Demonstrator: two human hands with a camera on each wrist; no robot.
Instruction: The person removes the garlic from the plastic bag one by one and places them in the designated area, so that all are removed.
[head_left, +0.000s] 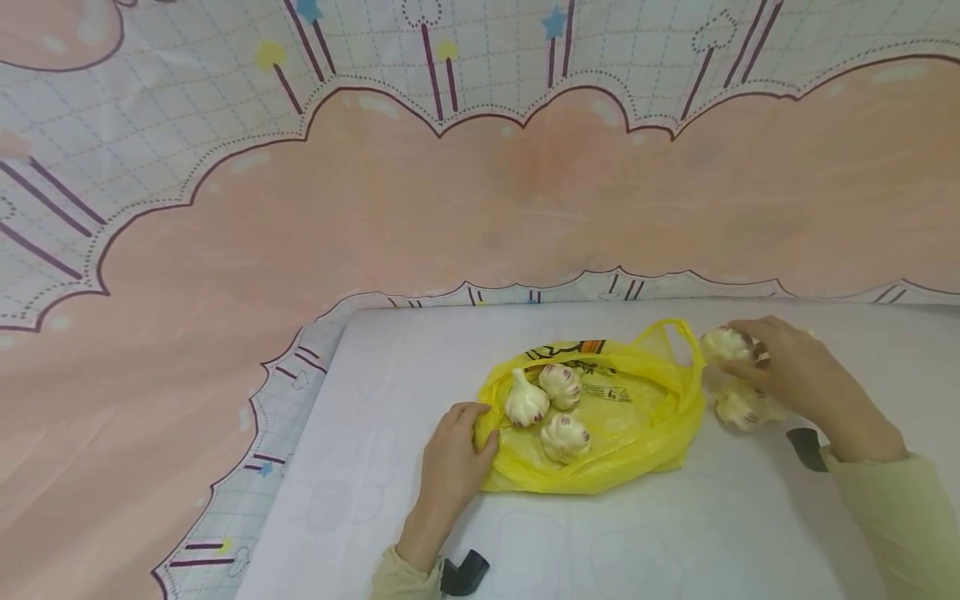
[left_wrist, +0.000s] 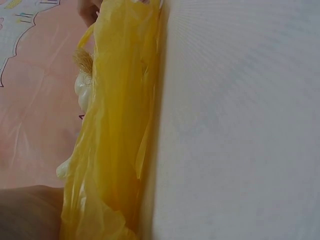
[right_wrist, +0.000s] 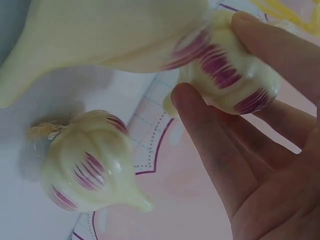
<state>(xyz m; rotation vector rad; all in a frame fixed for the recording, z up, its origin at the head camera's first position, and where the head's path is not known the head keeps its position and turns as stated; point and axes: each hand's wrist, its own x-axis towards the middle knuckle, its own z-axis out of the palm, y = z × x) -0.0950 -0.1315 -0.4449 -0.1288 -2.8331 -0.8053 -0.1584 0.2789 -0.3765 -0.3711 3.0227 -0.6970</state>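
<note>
A yellow plastic bag (head_left: 600, 471) lies spread on the white table, its mouth facing up. My left hand (head_left: 453, 454) pinches the bag's left rim. Three glossy garlic bulbs, one of them a white bulb (head_left: 527, 400), rest inside. To the right of the bag, my right hand (head_left: 795, 367) grips a garlic bulb (right_wrist: 235, 75) with purple streaks between thumb and fingers. Just below that hand sits another garlic bulb (head_left: 742, 407). In the right wrist view a close garlic bulb (right_wrist: 110, 35) fills the top, and a further bulb (right_wrist: 90, 165) with a fibrous root tuft lies lower left.
The white table (head_left: 360, 467) extends left and in front of the bag. Behind it hangs a pink and white patterned cloth (head_left: 465, 208). A yellow bag handle (head_left: 686, 333) stands up near the right hand. Dark straps show at both wrists.
</note>
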